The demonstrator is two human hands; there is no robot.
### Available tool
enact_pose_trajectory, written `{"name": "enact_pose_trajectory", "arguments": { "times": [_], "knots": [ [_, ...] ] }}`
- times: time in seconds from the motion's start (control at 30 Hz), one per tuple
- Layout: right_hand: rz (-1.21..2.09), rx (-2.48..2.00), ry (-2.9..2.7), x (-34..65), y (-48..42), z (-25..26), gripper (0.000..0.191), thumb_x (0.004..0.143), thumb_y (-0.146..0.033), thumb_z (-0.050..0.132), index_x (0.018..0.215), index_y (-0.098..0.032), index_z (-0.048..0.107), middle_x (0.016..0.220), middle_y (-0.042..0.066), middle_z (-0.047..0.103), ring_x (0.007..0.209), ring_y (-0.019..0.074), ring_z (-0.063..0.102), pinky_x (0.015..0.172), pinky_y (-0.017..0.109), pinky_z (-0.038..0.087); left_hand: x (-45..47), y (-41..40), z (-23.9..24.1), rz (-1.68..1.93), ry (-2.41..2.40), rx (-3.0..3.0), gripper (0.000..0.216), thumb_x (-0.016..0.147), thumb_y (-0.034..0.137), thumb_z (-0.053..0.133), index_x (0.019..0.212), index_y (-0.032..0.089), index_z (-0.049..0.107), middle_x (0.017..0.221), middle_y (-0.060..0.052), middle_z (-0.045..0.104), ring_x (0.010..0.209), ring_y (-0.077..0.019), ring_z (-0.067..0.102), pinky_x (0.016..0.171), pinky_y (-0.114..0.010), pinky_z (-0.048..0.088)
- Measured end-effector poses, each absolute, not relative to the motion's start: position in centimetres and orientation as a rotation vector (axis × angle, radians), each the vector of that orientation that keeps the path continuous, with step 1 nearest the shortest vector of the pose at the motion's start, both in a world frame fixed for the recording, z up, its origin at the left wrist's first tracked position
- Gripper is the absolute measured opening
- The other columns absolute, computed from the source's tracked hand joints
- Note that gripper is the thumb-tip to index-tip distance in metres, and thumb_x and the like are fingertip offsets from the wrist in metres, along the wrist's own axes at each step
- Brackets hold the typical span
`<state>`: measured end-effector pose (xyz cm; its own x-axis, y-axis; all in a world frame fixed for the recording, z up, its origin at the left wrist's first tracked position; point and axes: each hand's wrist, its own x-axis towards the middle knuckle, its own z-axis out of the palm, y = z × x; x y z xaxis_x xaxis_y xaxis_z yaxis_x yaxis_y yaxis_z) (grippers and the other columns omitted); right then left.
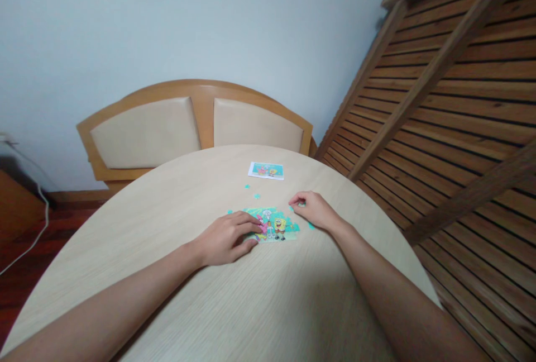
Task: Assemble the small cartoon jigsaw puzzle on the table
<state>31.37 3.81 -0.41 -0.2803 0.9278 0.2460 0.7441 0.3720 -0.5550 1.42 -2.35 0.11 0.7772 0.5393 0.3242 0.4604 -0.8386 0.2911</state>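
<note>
A partly assembled jigsaw puzzle (270, 229) with cartoon figures on a teal ground lies flat on the round table. My left hand (231, 234) rests on its left side, fingers stretched out and covering part of the picture. Just off the puzzle's upper right edge, my right hand (314, 209) is closed in a pinch on a small teal puzzle piece (290, 208), mostly hidden by the fingertips. Loose teal pieces lie around: one puzzle piece (257, 196) and another piece (247, 186) above the puzzle, and one piece (311, 226) below my right hand.
Farther back on the pale wooden table (176, 295) lies a picture card (266, 171) with similar figures. A padded bench back (205, 119) stands behind the table. Wooden slats (444, 94) lean at the right; a white cable (45, 211) hangs at the left.
</note>
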Motion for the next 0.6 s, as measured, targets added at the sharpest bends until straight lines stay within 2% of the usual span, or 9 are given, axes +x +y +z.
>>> {"name": "enact_pose_trajectory", "arguments": {
  "times": [0.2, 0.33, 0.47, 0.6],
  "knots": [
    [0.267, -1.361, -2.163, 30.1, 3.4, -0.6, 0.018, 0.087, -0.02, 0.06, 0.095, -0.016, 0.076, 0.097, 0.009, 0.076, 0.092, 0.0217, 0.068, 0.086, 0.033, 0.049, 0.4, -1.1, -0.4, 0.756, 1.354, 2.622, 0.02, 0.092, 0.025, 0.05, 0.105, 0.018, 0.064, 0.105, -0.01, 0.069, 0.098, -0.0264, 0.063, 0.086, -0.044, 0.053],
    [0.229, -1.346, -2.196, 28.3, 3.2, -0.7, 0.018, 0.089, -0.021, 0.061, 0.099, -0.017, 0.075, 0.103, 0.009, 0.075, 0.097, 0.0218, 0.067, 0.091, 0.034, 0.049, -0.4, -0.1, -1.2, 0.788, 1.482, 2.57, 0.02, 0.086, 0.02, 0.051, 0.101, 0.018, 0.064, 0.099, -0.009, 0.07, 0.093, -0.0261, 0.063, 0.081, -0.042, 0.052],
    [0.223, -1.39, -2.23, 26.0, 3.8, -0.1, 0.018, 0.09, -0.023, 0.062, 0.101, -0.017, 0.075, 0.107, 0.01, 0.075, 0.102, 0.0231, 0.067, 0.094, 0.035, 0.048, -0.7, 0.2, -1.5, 0.809, 1.48, 2.549, 0.02, 0.085, 0.019, 0.052, 0.101, 0.018, 0.065, 0.097, -0.009, 0.07, 0.092, -0.0257, 0.063, 0.081, -0.042, 0.052],
    [0.273, -1.484, -2.225, 23.8, 5.3, 0.5, 0.019, 0.09, -0.027, 0.065, 0.102, -0.019, 0.077, 0.11, 0.01, 0.076, 0.106, 0.0242, 0.067, 0.096, 0.034, 0.047, -0.1, -0.5, -1.1, 0.854, 1.319, 2.567, 0.021, 0.091, 0.023, 0.052, 0.106, 0.019, 0.066, 0.106, -0.009, 0.07, 0.099, -0.0254, 0.063, 0.089, -0.043, 0.052]
  ]
}}
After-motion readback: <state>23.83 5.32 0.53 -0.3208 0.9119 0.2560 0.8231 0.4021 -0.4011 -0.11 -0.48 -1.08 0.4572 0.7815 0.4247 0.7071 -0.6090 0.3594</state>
